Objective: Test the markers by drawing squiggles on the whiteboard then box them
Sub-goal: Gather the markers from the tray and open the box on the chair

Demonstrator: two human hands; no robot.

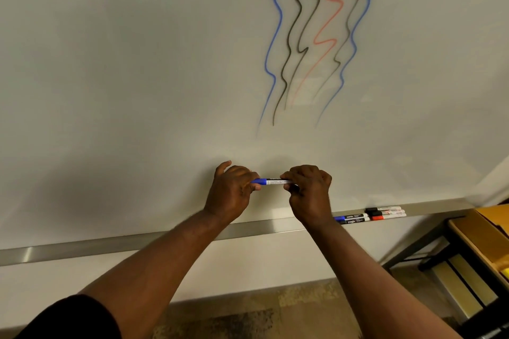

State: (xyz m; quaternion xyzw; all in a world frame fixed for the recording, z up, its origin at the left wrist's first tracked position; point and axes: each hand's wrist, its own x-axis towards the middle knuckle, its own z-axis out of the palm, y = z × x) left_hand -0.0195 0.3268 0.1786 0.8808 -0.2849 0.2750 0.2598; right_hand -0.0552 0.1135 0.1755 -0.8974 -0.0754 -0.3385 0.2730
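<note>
A blue marker (pixel 271 181) lies level between both my hands in front of the whiteboard (pixel 137 63). My left hand (pixel 232 191) pinches its blue capped end. My right hand (pixel 309 190) grips the other end of the white barrel. Several squiggles (pixel 316 36) in blue, black and red run down the board's upper right. Several more markers (pixel 369 217) lie on the board's metal tray (pixel 165 237) to the right of my right hand, blue and black ones in front, red and black ones behind.
A wooden table with a dark metal frame (pixel 484 239) stands at the lower right, close to the tray's end. Patterned floor (pixel 248 316) shows below the board. No box is in sight.
</note>
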